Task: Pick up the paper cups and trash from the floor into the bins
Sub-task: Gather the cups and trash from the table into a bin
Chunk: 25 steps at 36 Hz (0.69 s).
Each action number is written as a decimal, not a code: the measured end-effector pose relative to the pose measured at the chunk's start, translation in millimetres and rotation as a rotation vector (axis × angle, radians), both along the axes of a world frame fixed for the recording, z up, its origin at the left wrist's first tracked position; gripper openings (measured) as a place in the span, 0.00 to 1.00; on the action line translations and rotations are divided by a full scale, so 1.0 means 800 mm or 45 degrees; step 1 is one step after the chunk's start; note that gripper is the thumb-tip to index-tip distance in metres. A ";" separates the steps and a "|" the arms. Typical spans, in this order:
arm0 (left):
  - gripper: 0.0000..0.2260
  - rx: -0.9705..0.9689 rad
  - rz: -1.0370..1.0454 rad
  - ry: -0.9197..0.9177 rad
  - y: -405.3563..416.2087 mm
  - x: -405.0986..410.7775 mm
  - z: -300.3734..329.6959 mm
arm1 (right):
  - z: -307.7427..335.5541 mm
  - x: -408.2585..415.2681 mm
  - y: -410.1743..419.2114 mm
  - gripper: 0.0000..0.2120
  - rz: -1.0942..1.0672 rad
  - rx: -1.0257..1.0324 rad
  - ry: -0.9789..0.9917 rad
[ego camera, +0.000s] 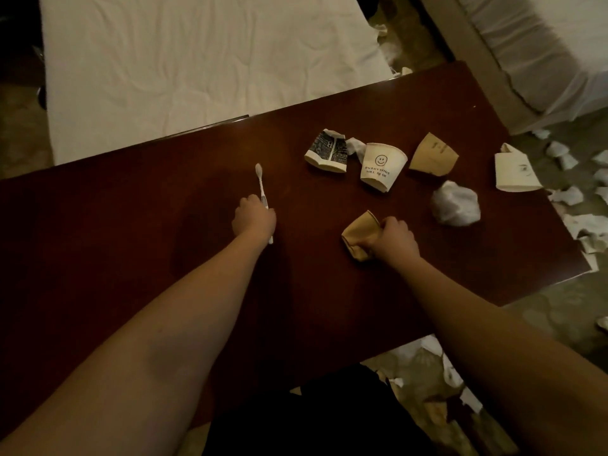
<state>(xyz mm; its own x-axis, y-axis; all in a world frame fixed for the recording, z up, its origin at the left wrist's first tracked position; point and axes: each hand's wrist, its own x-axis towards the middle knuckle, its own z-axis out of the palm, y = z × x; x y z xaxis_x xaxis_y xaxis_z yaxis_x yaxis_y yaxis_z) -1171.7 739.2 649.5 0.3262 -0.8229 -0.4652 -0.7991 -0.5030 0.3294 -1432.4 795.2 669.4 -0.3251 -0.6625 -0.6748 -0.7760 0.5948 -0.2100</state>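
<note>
With the left hand pinching a toothbrush and the right hand squeezing a brown cup, either grip could slip and drop its load onto the worktop.

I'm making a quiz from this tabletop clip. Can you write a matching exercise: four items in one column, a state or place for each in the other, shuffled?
Items:
1. toothbrush
2. crushed brown cup
3. smiley cup
4. white paper wad

States:
A. gripped by the right hand
B. lying loose, crumpled
C. held by the left hand
D. printed with a face

Pairs: 1-C, 2-A, 3-D, 4-B
</note>
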 end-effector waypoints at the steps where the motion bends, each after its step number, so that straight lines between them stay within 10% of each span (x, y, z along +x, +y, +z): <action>1: 0.14 0.000 0.027 0.009 0.000 -0.001 0.000 | 0.000 -0.001 -0.002 0.42 0.004 0.009 -0.005; 11: 0.06 -0.064 0.023 0.173 0.007 -0.022 0.015 | -0.001 -0.010 -0.023 0.39 0.108 0.163 -0.028; 16: 0.06 -0.193 -0.021 0.347 -0.012 -0.041 0.035 | 0.011 -0.019 -0.034 0.16 0.129 0.103 -0.357; 25: 0.11 -0.240 -0.068 0.309 -0.118 -0.086 0.051 | 0.067 -0.079 -0.119 0.14 0.298 -0.368 -0.280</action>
<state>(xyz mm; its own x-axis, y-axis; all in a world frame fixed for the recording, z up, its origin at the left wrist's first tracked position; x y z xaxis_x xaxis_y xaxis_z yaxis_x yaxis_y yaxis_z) -1240.1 645.0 690.4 0.1782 -0.9152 -0.3615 -0.7093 -0.3741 0.5974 -1496.0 700.4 723.1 -0.0127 -0.8733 -0.4871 -0.8013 0.3003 -0.5175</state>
